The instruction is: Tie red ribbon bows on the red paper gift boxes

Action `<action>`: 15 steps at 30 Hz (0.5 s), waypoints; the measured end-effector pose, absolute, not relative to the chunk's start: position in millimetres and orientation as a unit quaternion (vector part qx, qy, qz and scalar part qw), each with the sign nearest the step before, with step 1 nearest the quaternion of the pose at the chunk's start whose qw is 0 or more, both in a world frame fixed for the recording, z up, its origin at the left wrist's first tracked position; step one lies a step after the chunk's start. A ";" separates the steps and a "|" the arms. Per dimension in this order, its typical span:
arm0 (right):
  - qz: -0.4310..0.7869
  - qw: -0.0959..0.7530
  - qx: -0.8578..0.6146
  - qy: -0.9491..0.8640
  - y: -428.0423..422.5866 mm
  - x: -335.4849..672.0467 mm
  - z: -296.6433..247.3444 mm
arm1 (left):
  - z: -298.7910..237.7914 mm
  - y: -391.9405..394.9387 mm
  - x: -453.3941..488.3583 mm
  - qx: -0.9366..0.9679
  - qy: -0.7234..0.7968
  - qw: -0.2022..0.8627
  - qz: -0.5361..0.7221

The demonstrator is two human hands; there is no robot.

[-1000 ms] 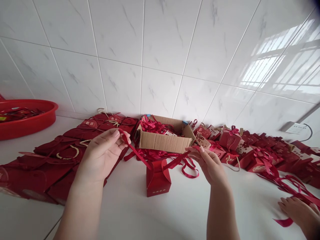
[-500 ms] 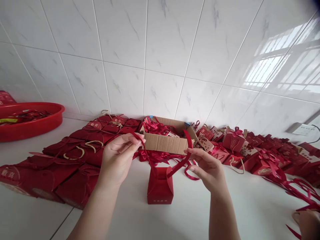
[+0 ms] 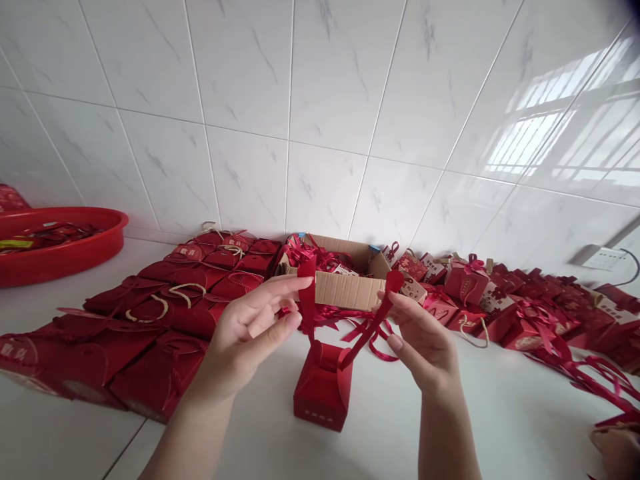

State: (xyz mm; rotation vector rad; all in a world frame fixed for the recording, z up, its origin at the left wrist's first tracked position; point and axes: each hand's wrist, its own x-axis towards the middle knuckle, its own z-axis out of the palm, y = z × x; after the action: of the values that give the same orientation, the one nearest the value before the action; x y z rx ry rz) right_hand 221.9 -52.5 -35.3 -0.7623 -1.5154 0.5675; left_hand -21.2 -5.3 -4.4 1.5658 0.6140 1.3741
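Note:
A small red gift box (image 3: 323, 393) with folded-in top flaps stands on the white table between my hands, turned slightly at an angle. A red ribbon (image 3: 367, 330) passes through its top, and both tails rise from it. With thumb and fingers apart, my left hand (image 3: 250, 327) touches the left tail with its fingertips near the end. The fingers of my right hand (image 3: 425, 337) hold the right tail near its tip, their thumb spread away from it. Behind the hands is a cardboard box (image 3: 350, 290) filled with red ribbons and small cards.
Rows of red gift boxes (image 3: 150, 327) with ribbons and rope handles are at left. A red basin (image 3: 107, 243) holds packets behind them. More small boxes (image 3: 467, 283) and loose ribbons (image 3: 590, 377) lie at right. A hand (image 3: 620, 450) shows at the lower right edge.
My left thumb has parted from the fingers, and the left ribbon tail now stands more upright. The gift box has turned and come slightly nearer. My right hand has shifted slightly.

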 end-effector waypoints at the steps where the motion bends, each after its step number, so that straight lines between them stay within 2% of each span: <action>1: 0.262 0.632 -0.316 -0.657 -52.2 222.4 -36.0 | -4.0 -6.0 -21.7 0.651 0.241 0.464 0.550; 9: 0.301 0.669 -0.179 -0.656 -48.6 225.6 -37.8 | -3.6 -4.9 -20.9 0.707 0.170 0.471 0.500; 15: 0.295 0.675 -0.166 -0.655 -52.7 226.9 -32.2 | -3.9 -4.9 -20.3 0.717 0.157 0.464 0.495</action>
State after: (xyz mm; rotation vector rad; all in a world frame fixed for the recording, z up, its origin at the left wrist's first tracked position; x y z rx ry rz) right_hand 226.9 -52.7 -32.2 -0.3723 -1.4735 0.6635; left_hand -20.3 -4.9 -3.9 1.7626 0.3867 1.2164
